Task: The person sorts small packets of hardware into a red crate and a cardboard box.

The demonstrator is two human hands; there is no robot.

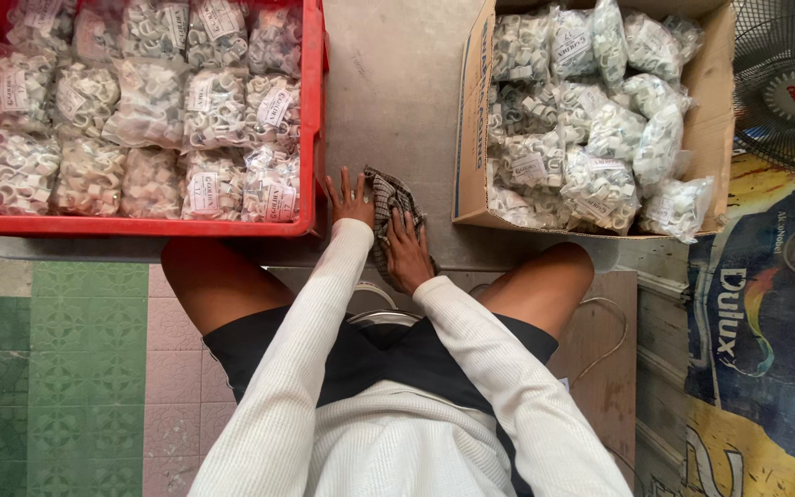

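both flat: left hand on table, right hand on cloth, between crate and box.

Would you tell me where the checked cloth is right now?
In the head view, the checked cloth lies centre on the grey table, under both hands, between the red crate and the cardboard box.

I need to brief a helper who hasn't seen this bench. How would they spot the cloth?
Between the red crate and the cardboard box lies a bare strip of grey table. At its near edge, under the right hand, sits the checked cloth, the only fabric there.
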